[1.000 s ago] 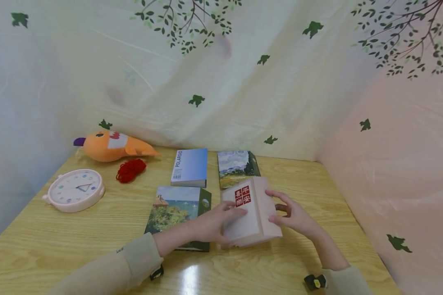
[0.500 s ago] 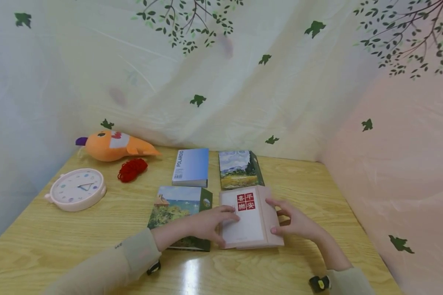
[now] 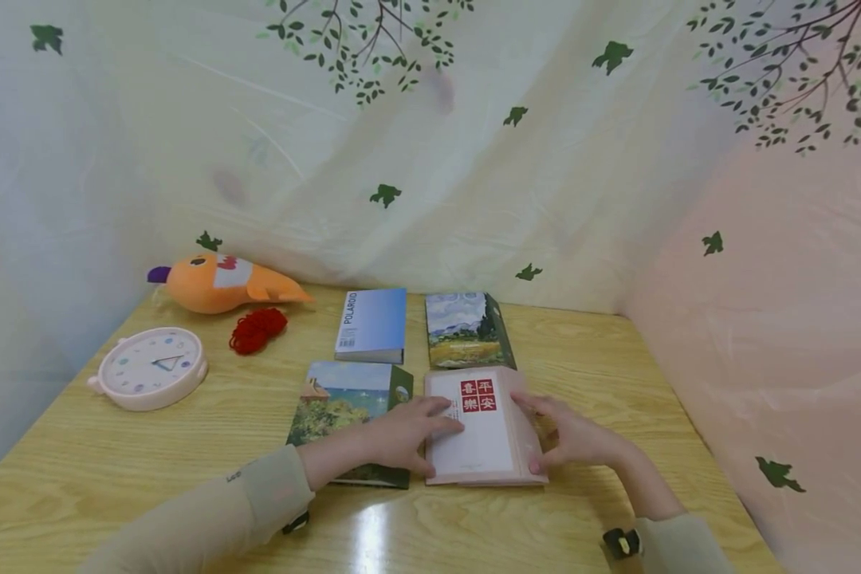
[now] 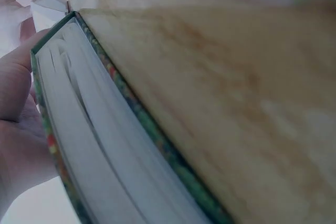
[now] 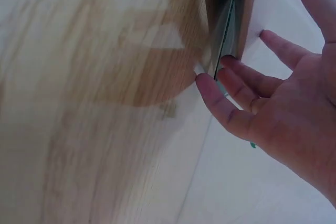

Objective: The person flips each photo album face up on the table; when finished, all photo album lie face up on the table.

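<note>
A pale pink book [image 3: 477, 442] with red Chinese characters on a white cover panel lies flat near the front of the wooden table. My left hand [image 3: 402, 438] reaches across a landscape-painting book [image 3: 340, 414], its fingers resting on the pink book's cover and its thumb at the left edge. My right hand [image 3: 581, 434] touches the pink book's right side. In the right wrist view, the fingers [image 5: 283, 51] are spread and lightly bent at the book's edge [image 5: 247, 19]. The left wrist view shows the painting book's page edges [image 4: 100, 114] in front of my left hand [image 4: 21, 108].
Behind the pink book lies another landscape-painting book [image 3: 466, 331], and left of that a blue POLAROID book [image 3: 373, 323]. Farther left are red yarn [image 3: 258, 331], a pink clock [image 3: 149, 368] and an orange plush bird [image 3: 222, 283]. A hanging cloth [image 3: 430, 239] borders the table's back.
The pink book, tilted and held between both hands a second ago, has come down flat onto the table, uncovering the painting book behind it. Both hands have lowered with it.
</note>
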A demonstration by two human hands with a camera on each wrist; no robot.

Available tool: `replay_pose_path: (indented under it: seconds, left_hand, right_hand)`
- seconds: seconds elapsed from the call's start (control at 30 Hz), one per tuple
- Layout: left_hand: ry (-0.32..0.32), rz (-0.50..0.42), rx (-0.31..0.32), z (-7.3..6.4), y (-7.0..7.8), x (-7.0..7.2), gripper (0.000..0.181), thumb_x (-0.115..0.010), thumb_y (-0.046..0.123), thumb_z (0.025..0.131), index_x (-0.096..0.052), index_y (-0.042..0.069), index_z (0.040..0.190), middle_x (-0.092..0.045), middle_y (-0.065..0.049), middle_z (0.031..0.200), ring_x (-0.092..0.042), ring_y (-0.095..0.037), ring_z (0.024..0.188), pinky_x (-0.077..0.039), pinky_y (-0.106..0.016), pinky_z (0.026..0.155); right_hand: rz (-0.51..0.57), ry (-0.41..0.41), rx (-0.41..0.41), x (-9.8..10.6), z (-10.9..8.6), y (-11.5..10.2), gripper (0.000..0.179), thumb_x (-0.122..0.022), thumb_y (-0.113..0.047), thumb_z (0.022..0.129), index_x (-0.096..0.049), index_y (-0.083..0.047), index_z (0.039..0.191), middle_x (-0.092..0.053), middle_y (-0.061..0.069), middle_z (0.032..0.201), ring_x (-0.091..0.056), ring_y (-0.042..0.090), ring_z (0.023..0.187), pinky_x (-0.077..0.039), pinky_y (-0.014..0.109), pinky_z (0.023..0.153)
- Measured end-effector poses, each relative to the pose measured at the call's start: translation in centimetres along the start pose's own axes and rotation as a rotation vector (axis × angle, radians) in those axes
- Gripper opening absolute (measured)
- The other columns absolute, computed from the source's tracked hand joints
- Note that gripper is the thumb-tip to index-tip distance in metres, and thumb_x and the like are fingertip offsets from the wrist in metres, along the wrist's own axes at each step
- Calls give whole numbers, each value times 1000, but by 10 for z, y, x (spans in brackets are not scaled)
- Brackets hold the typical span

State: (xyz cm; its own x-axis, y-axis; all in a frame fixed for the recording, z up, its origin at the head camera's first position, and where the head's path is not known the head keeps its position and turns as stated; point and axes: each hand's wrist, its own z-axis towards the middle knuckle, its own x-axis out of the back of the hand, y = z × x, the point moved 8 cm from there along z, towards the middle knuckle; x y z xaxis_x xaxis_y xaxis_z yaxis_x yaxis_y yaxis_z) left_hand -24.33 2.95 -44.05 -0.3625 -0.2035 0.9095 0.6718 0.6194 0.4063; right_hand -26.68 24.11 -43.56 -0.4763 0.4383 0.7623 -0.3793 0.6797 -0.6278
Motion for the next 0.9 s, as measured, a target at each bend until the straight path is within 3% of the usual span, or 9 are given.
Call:
replay_pose_path:
  seconds: [0.2,0.67,0.9]
  left_hand:
    - [-10,-6,-7,0,1,2,67,-75,41,78,-48,29,138,-28,-10,152,-26,-32,138,-28,-55,108]
    - [-43,47,-28,3,-3,2,64,-74,46,77,-51,33,135,-32,-5,151,-26,-35,137,-30,-58,106]
    - [15,-11,-34,-9,-5,13,66,-73,45,78,-50,25,137,-33,-8,150,-28,-36,137,-27,-58,108]
  right_hand:
    - [-101,-32,-48,-5,-2,2,105,-83,-43,66,-27,-12,150,-32,28,145,-30,48,129,-30,66,100]
    - [-167,-45,-60,-13,-6,-4,107,-84,-43,63,-27,-13,149,-29,31,143,-30,51,128,-33,69,96]
    - [-185,-21,-71,-5,-3,-14,102,-84,-37,65,-29,-16,149,-28,31,144,-30,51,129,-35,68,95]
